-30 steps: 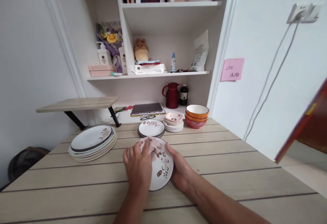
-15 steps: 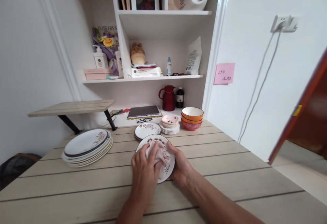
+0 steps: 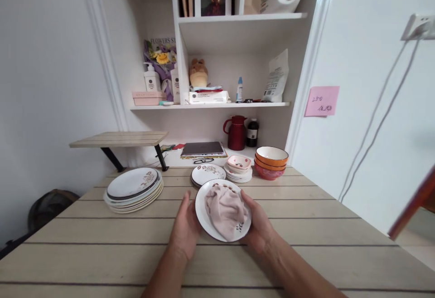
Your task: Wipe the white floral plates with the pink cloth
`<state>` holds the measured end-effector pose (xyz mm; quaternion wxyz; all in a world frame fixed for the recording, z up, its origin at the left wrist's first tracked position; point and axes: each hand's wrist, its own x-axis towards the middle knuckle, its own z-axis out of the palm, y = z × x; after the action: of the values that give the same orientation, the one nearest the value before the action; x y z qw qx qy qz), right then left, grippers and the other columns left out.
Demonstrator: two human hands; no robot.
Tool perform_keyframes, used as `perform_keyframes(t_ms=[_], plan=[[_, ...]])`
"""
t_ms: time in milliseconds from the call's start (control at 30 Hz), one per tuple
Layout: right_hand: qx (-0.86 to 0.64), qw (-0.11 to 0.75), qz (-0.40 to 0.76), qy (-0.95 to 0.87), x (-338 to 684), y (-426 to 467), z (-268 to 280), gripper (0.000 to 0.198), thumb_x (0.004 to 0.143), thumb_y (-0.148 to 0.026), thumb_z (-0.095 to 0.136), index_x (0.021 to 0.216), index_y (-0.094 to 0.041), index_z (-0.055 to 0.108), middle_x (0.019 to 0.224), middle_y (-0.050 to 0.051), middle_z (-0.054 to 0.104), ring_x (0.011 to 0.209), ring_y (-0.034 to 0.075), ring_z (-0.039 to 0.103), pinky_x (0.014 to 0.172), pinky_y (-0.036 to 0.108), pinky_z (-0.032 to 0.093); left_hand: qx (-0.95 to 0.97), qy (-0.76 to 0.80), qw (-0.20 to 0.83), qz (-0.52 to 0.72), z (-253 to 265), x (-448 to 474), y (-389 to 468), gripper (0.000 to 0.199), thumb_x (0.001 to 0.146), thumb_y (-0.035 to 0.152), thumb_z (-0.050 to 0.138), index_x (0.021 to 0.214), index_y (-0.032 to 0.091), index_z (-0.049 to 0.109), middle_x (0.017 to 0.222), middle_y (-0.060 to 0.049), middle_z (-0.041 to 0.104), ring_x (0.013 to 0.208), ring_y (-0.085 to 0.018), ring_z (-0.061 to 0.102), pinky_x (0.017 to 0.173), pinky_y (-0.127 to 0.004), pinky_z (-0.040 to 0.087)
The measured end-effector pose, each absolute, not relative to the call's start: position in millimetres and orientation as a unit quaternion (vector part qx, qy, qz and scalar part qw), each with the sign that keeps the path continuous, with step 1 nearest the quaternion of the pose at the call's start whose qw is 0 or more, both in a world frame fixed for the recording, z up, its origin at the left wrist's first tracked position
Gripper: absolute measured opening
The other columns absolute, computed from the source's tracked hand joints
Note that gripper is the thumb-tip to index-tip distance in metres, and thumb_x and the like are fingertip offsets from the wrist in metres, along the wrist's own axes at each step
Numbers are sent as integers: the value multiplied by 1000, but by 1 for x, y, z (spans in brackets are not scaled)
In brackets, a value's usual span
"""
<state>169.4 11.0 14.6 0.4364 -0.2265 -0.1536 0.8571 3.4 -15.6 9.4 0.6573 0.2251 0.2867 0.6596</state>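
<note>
A white plate (image 3: pixel 201 214) with a dark rim and brown flower print is held tilted toward me above the table. My right hand (image 3: pixel 260 225) grips its right edge, thumb along the rim and fingers hidden beneath. A crumpled pale pink cloth (image 3: pixel 226 209) lies on the plate, touched by neither hand. My left hand (image 3: pixel 185 227) is at the plate's left edge, thumb raised apart from the rim; its other fingers are partly hidden behind the plate. Just beyond is a short stack of similar small plates (image 3: pixel 208 173).
Larger stacked plates (image 3: pixel 132 184) stand at the left, near a raised wooden shelf (image 3: pixel 118 139). Small dishes (image 3: pixel 239 164) and stacked orange and red bowls (image 3: pixel 271 162) sit at the back right. Behind are a laptop (image 3: pixel 203 148), glasses (image 3: pixel 204 160) and a red jug (image 3: pixel 237 133).
My left hand has come off the cloth and moved to the plate's left side. The cloth stays on the plate, more spread out. The view has turned slightly left.
</note>
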Motion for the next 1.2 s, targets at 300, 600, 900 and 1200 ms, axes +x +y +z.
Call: perform_keyframes(t_ms=[300, 600, 900, 1200], plan=[[-295, 447, 823, -189, 164, 9, 4, 46, 84, -47, 54, 113, -12, 62, 98, 13, 72, 95, 28, 66, 90, 44, 47, 201, 183, 795, 542, 7, 13, -20, 57, 85, 47, 53, 132, 16, 51, 122, -13, 64, 115, -30, 57, 105, -44, 34], [-361, 442, 792, -216, 161, 8, 7, 46, 82, -49, 55, 113, -14, 60, 98, 12, 72, 89, 26, 68, 82, 40, 52, 185, 219, 786, 548, -13, 9, -10, 50, 85, 32, 55, 131, 13, 50, 116, -13, 67, 113, -28, 59, 103, -41, 37], [-480, 551, 378, -568, 187, 27, 8, 61, 75, -46, 62, 131, -29, 44, 133, 8, 47, 108, 26, 55, 87, 40, 48, 191, 205, 777, 564, -8, 14, -11, 56, 85, 44, 53, 134, 16, 47, 120, -15, 65, 112, -28, 59, 103, -43, 37], [-383, 262, 193, -864, 179, -4, 30, 73, 70, -25, 66, 137, -37, 41, 123, 6, 46, 103, 24, 52, 86, 37, 45, 191, 209, 786, 550, -7, 14, -14, 49, 87, 42, 50, 128, 14, 54, 115, -14, 67, 109, -28, 60, 99, -41, 40]])
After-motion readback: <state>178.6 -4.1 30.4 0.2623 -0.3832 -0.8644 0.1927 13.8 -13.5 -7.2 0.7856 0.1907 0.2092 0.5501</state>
